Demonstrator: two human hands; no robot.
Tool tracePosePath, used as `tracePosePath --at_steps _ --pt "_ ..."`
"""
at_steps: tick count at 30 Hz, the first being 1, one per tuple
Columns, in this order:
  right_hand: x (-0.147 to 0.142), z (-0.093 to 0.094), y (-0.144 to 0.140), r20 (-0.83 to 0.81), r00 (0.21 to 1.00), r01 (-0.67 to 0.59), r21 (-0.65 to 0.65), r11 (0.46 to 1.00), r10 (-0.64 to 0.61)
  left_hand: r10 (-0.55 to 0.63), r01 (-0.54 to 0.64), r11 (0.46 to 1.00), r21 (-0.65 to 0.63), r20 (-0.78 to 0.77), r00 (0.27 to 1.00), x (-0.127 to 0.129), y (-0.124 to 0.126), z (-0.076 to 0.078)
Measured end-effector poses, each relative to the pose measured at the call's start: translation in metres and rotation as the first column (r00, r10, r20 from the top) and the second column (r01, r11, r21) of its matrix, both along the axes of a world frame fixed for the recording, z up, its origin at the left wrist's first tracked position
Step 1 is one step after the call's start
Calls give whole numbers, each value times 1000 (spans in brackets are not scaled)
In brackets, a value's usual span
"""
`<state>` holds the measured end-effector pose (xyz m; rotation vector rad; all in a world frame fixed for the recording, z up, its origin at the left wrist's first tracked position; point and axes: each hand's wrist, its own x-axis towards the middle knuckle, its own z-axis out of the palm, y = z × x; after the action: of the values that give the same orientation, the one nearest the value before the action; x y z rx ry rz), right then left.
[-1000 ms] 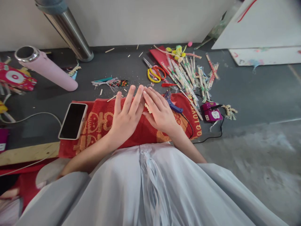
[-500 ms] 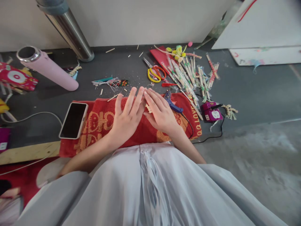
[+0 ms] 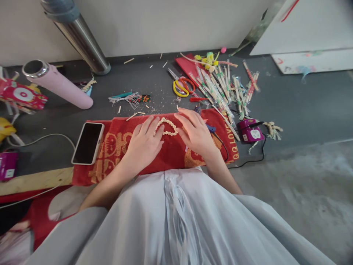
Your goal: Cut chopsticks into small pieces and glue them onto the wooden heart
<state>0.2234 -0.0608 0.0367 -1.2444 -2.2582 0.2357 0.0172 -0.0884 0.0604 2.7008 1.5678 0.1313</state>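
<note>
A small pale arch of short wooden stick pieces [image 3: 166,125] lies on a red towel with orange print [image 3: 118,141]. My left hand [image 3: 145,143] rests flat on the towel, its fingertips touching the arch's left end. My right hand [image 3: 196,132] lies flat too, fingertips against the arch's right end. Neither hand grips anything. A blue glue gun [image 3: 211,128] lies partly hidden under my right hand's far side.
A black phone [image 3: 87,142] lies on the towel's left end. Yellow and orange scissors [image 3: 182,86], a heap of wrapped chopsticks [image 3: 220,90], a magenta device with a cord [image 3: 248,132], a pink tube [image 3: 59,86] and a steel post [image 3: 79,36] sit on the dark floor.
My hands have drawn apart and slid back toward me, uncovering the stick arch they were pressed over. The view shifted slightly.
</note>
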Motion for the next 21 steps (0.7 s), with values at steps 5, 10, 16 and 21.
tracePosePath --at_steps 5,10,16,21 --pt "5 -2 0 -8 1000 21 -9 1000 -21 2 -2 999 -34 1 1000 -3 -1 3" --pt "7 -9 -1 -13 999 31 -26 999 -31 72 -73 994 -79 -20 997 -20 4 3" --pt "6 -19 0 -12 1000 16 -28 999 -16 277 -279 954 -111 -40 960 -50 4 2" --pt "3 -22 1 3 1000 -1 -22 1000 1 323 -329 929 -169 -61 944 -57 -2 -1"
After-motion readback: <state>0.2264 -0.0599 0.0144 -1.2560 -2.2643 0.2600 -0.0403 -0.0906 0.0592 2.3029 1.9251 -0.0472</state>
